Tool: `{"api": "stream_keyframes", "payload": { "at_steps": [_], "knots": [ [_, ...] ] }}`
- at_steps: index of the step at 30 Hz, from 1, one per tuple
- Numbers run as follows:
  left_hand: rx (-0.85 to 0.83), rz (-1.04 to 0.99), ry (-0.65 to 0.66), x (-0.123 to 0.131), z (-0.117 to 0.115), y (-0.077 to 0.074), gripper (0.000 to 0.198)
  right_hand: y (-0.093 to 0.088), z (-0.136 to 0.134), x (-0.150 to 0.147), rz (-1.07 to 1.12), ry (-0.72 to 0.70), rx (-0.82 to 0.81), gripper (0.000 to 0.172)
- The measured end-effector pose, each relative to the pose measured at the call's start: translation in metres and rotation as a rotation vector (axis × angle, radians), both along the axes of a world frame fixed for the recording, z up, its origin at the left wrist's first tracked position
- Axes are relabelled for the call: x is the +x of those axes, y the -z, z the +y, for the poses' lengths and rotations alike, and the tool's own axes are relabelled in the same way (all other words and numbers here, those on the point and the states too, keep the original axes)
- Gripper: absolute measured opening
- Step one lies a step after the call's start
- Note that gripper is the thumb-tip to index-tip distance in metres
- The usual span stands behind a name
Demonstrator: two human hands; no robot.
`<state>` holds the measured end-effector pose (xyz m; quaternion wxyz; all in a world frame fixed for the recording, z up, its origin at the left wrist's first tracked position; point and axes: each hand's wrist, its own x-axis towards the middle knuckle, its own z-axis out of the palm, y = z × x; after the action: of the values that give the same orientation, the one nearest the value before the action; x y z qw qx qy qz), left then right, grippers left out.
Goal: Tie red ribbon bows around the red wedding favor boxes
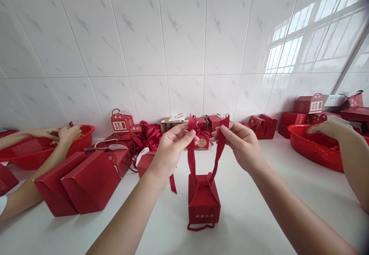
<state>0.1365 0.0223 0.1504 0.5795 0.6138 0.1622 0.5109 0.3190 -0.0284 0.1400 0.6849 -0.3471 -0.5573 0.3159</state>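
A small red gift box stands upright on the white table in front of me, a red cord loop at its near side. From its top rise two tails of a dark red ribbon. My left hand pinches one tail close to its end. The other tail is pinched between the thumb and fingers of my right hand. Both hands are raised above the box, a little apart, and the ribbon runs down between them untied. Behind my hands, a finished-looking small box with a gold emblem is partly hidden.
Larger red boxes stand at left beside a heap of red ribbon. Another person's hands work over a red basket at left; a further person's hand reaches into a red basin at right. A tiled wall closes the back.
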Motion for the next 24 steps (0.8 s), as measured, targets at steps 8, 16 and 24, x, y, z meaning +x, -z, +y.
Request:
{"api": "stream_keyframes", "payload": {
  "at_steps": [8,16,24],
  "knots": [
    [0.153,0.405,0.007,-0.002,-0.016,0.0,0.065,0.002,-0.007,-0.013,-0.277,-0.112,-0.069,0.017],
    [0.203,0.549,0.032,-0.011,-0.009,0.018,0.048,0.03,0.002,-0.005,-0.352,-0.286,0.102,0.018],
    [-0.07,0.346,0.172,-0.02,-0.004,0.027,0.033,0.035,0.0,0.009,-1.062,0.095,0.629,0.038]
  ]
}}
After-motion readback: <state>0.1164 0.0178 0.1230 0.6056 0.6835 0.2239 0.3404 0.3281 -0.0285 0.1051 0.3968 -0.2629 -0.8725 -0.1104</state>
